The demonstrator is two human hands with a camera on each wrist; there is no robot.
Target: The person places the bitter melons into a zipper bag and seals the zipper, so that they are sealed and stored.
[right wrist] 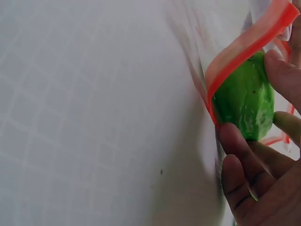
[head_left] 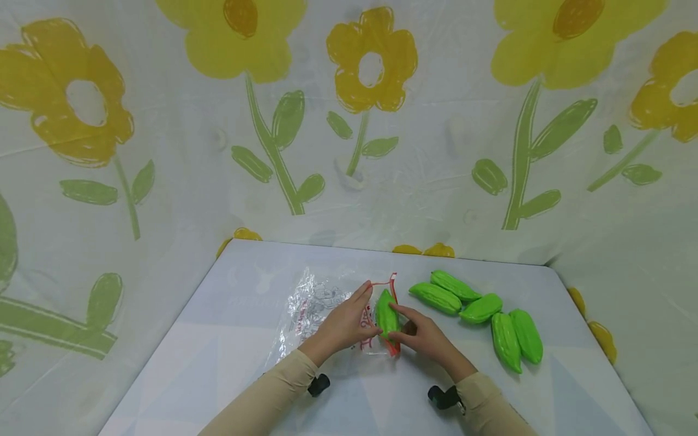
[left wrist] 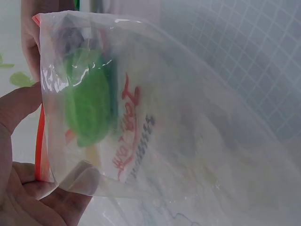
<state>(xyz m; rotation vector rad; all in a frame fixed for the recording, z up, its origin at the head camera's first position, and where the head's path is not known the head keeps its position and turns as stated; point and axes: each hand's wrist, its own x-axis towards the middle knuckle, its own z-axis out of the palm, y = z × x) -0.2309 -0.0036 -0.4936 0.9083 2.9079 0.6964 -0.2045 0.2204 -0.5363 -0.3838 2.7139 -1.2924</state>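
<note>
A clear zip bag [head_left: 297, 324] with red print lies spread on the table, its red zip edge [right wrist: 244, 52] gaping at the right. My left hand [head_left: 340, 322] grips the bag by its mouth, thumb and fingers spread along the opening. In the mouth is a green bitter melon [head_left: 386, 312], which my right hand [head_left: 425, 334] holds between thumb and fingers. Through the cloudy plastic in the left wrist view the bitter melon [left wrist: 89, 101] shows inside the bag. The right wrist view has its near end [right wrist: 249, 99] between my fingers, just past the red edge.
Several more green bitter melons [head_left: 481, 307] lie in a loose group on the right of the table. The white table [head_left: 218, 363] has pale blue shapes and ends at a flower-printed curtain [head_left: 414, 200]. Dark devices [head_left: 444, 396] sit beneath both wrists.
</note>
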